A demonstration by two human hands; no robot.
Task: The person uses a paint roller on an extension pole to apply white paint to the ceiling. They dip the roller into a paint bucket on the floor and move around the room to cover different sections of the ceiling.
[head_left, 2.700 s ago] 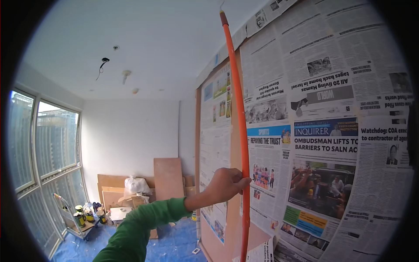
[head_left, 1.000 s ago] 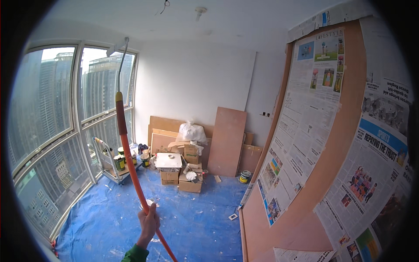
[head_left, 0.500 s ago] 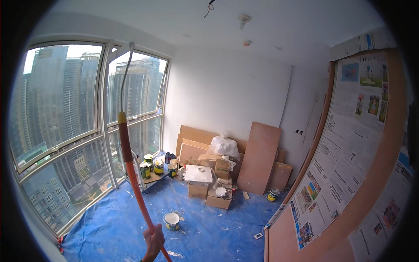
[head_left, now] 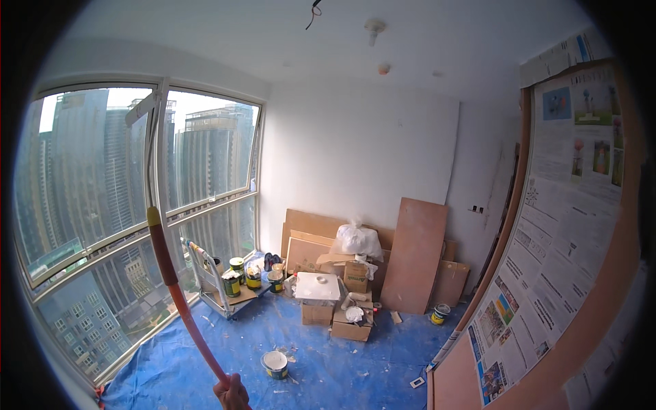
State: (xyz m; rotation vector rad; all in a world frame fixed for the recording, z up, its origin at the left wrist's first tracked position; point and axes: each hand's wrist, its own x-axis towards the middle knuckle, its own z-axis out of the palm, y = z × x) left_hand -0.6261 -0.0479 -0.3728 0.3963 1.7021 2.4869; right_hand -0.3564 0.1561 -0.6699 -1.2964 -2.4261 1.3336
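I see the left hand [head_left: 232,393] curled around the orange pole [head_left: 183,306], low down and a bit left of the paint can [head_left: 276,367]. I can't see the right hand. The pole leans up and away, left of the can, with a pale roller head [head_left: 141,109] at its tip, in front of the window [head_left: 82,157]. I can't tell if it touches anything. I think the pole is long to help reach high spots. The blue sheet [head_left: 328,386] lies under the can, maybe to catch drips. Right of the can, newspaper [head_left: 547,219] covers the tall panel [head_left: 599,280], maybe to keep it clean.
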